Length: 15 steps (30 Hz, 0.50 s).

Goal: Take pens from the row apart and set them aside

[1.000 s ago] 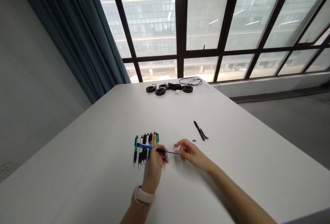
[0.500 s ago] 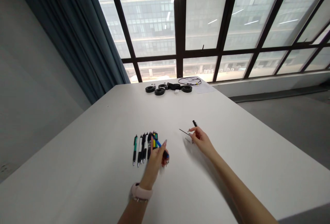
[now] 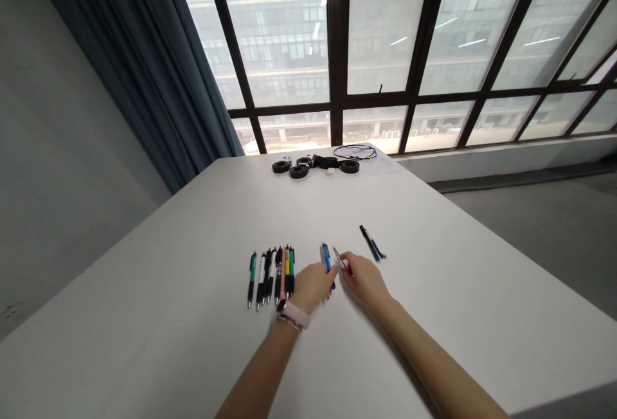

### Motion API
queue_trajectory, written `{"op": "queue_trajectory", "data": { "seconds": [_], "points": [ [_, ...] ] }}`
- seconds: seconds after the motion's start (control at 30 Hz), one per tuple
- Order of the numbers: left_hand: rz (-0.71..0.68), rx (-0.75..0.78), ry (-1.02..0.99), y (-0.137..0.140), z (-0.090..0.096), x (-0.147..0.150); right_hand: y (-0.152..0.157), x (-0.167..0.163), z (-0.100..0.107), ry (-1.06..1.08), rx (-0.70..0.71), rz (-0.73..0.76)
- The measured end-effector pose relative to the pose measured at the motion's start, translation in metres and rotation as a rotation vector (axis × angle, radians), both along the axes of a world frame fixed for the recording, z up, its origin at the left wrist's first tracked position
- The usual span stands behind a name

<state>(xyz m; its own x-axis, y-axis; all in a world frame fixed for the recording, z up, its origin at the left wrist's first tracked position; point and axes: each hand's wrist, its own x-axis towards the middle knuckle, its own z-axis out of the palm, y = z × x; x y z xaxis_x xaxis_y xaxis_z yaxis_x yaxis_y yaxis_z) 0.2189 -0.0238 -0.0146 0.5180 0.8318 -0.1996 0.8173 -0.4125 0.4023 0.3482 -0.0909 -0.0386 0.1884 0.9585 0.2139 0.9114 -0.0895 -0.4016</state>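
My left hand (image 3: 313,285) is closed around the lower part of a blue pen (image 3: 326,254), which stands nearly upright in view, its upper end pointing away from me. Close beside it, my right hand (image 3: 364,279) pinches a thin, dark stick like a pen refill (image 3: 339,256). Its far end comes near the blue pen; whether they touch I cannot tell. To the left of my left hand lies a row of several pens (image 3: 268,277) in green, white, black, pink and yellow. Beyond my right hand lie black pen parts (image 3: 370,243).
Several black rolled straps (image 3: 299,172) lie at the far end of the white table (image 3: 193,252). A looped black cable (image 3: 355,151) and a pale sheet (image 3: 383,165) are near them. A blue curtain (image 3: 144,59) and windows stand behind.
My left hand has moved right with the blue pen, away from the row. My right hand has come left and nearer with the thin stick, uncovering the black parts on the table.
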Motion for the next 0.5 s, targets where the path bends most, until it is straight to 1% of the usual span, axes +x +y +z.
{"op": "queue_trajectory", "data": {
  "seconds": [0.07, 0.17, 0.33, 0.43, 0.5],
  "points": [
    [-0.004, 0.092, 0.069, -0.001, 0.001, 0.007, 0.0, 0.001, 0.0, -0.028, -0.024, -0.017],
    [-0.024, 0.181, 0.137, -0.002, 0.001, 0.018, 0.001, 0.001, 0.0, -0.052, -0.042, -0.043],
    [-0.063, 0.247, 0.185, 0.003, 0.002, 0.033, 0.0, 0.002, 0.002, -0.057, -0.038, -0.062],
    [-0.068, 0.271, 0.192, 0.005, 0.001, 0.036, -0.003, 0.01, 0.009, -0.067, -0.026, -0.076],
    [-0.065, 0.282, 0.192, 0.005, 0.0, 0.035, -0.005, 0.019, 0.013, -0.086, -0.012, -0.123]
  ]
}}
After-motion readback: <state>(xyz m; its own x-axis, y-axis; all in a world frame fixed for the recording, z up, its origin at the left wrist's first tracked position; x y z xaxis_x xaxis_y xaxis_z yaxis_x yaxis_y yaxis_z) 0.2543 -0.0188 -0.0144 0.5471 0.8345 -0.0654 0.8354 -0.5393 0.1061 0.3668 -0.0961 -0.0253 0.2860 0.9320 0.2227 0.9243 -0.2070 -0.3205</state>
